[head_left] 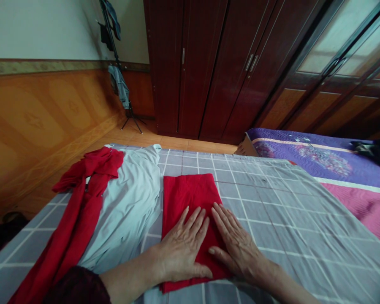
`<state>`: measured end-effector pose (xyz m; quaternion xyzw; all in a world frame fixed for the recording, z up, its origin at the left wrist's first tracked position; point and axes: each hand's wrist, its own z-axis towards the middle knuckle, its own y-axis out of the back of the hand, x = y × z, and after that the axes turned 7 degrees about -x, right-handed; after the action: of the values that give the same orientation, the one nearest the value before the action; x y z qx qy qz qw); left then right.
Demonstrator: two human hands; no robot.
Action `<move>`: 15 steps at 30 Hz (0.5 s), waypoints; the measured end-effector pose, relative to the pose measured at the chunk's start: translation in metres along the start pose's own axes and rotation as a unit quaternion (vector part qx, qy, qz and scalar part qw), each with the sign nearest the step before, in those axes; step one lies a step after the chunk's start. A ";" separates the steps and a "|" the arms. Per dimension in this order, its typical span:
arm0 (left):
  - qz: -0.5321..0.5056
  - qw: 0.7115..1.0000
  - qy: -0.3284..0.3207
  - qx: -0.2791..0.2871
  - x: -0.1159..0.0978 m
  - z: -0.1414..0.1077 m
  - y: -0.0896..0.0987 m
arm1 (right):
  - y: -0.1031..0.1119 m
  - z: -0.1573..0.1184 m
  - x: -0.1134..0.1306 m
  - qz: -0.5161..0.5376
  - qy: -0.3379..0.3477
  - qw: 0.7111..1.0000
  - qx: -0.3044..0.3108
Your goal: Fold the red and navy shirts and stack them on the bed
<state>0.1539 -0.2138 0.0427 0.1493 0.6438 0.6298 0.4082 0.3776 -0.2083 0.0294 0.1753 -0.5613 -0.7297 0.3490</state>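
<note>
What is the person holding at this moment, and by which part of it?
Nothing is gripped. The left hand and right hand lie flat, fingers spread, pressing down on top of the folded red cloth, without pinching any edge.

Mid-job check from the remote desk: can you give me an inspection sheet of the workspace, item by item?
surface: grey checked sheet, spread out under everything.
job's things: folded red cloth, lying on the sheet.
grips: left hand and right hand both lie open and flat on the cloth.
clutter: long red garment lying over a pale grey garment, left of the cloth.
cables: nothing seen.
surroundings: dark wood wardrobe, clothes stand, purple quilt at right.
</note>
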 end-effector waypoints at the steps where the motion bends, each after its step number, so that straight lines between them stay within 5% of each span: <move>1: -0.001 1.000 0.001 -0.002 0.000 0.000 0.001 | 0.000 0.001 0.000 0.004 0.011 1.000 -0.001; 5: -0.009 1.000 0.009 0.011 -0.003 0.002 0.003 | -0.003 0.020 -0.014 0.007 0.036 0.999 0.021; 10: 0.006 0.999 0.024 0.021 -0.003 0.002 0.002 | -0.008 0.053 -0.050 -0.013 -0.026 0.998 0.052; 15: 0.005 0.999 0.020 0.028 -0.003 0.001 0.002 | -0.010 0.072 -0.054 0.031 0.000 0.997 0.068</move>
<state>0.1560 -0.2148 0.0454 0.1510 0.6685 0.6165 0.3876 0.3653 -0.1189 0.0345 0.1814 -0.6149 -0.6784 0.3588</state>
